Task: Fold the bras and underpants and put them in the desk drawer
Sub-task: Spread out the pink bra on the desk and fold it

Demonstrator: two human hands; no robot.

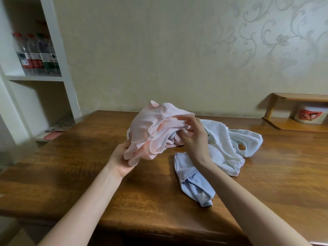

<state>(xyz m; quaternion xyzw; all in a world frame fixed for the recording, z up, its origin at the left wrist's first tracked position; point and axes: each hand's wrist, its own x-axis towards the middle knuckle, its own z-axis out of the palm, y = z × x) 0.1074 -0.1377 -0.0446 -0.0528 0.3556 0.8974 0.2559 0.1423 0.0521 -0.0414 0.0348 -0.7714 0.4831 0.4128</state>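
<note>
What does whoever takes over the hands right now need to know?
Hands: the left hand grips the pink garment by its lower edge and the right hand pinches its top edge, holding it above the desk.
Things: the blue ribbed underpants and the white garment lie unfolded on the desk.
Done: nothing looks folded.
Left: fold every piece and put it in the drawer, which is out of view.

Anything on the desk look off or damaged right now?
Nothing stands out. The white garment and blue garment lie crumpled on the desk, not yet folded; left hand and right hand hold the pink garment.
</note>
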